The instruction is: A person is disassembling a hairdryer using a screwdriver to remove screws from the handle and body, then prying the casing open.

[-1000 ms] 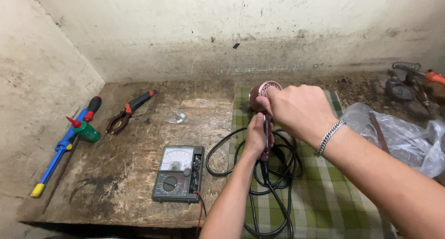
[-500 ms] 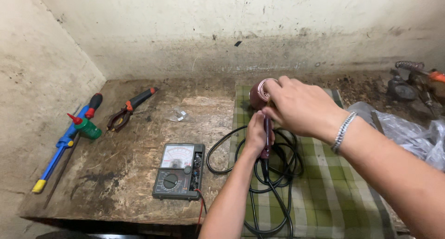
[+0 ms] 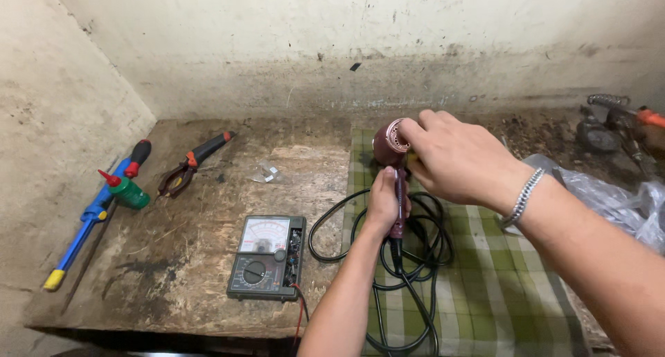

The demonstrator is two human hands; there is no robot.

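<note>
Fingers: both hold hairdryer (image 3: 393, 156) | multimeter (image 3: 267, 257) left | coiled cord (image 3: 422, 260) beneath

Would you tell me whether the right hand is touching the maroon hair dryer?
Touching: the head view shows the right hand with fingertips on the hair dryer, by its barrel end.

A stained, off-white plaster back wall (image 3: 291, 38) runs across the top, darker and grimy along its base where it meets the bench. On the left, a second pale wall (image 3: 48, 135) angles in to form the corner. Below sits a worn, scarred wooden benchtop (image 3: 180, 288), its surface scratched and blotched dark. Its right half is covered by a green-and-cream checked cloth (image 3: 499, 295). The light is soft and even, casting only faint shadows.
</note>
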